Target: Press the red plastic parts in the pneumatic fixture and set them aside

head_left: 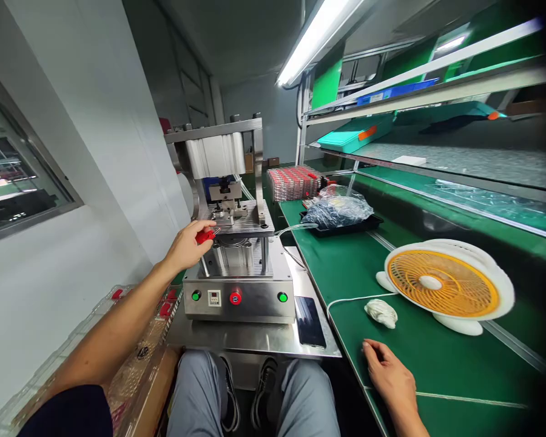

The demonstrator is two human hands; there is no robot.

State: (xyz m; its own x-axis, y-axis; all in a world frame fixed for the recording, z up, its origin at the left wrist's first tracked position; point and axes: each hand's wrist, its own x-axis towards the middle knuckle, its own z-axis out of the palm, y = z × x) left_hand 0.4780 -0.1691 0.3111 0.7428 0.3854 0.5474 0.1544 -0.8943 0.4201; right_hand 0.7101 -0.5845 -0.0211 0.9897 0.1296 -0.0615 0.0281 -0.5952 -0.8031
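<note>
My left hand point(187, 247) is closed around a small red plastic part point(204, 235) with a short metal tip pointing right. It holds the part at the left front of a metal press point(221, 155), just below the fixture point(227, 213) on the press plate. The fingers hide some of the red part. My right hand point(390, 371) rests at the near edge of the green bench point(346, 261), fingers curled in and thumb close to the index finger. Nothing shows in it. A crumpled white cloth point(381, 313) lies just beyond that hand.
The press base carries green buttons and a red button point(235, 298). Beside it lies a dark phone point(310, 321). An orange and white fan point(443, 282), a black tray with a plastic bag point(339, 209) and stacked red-and-clear parts point(293, 182) occupy the bench. Clear trays point(141, 331) stand at left.
</note>
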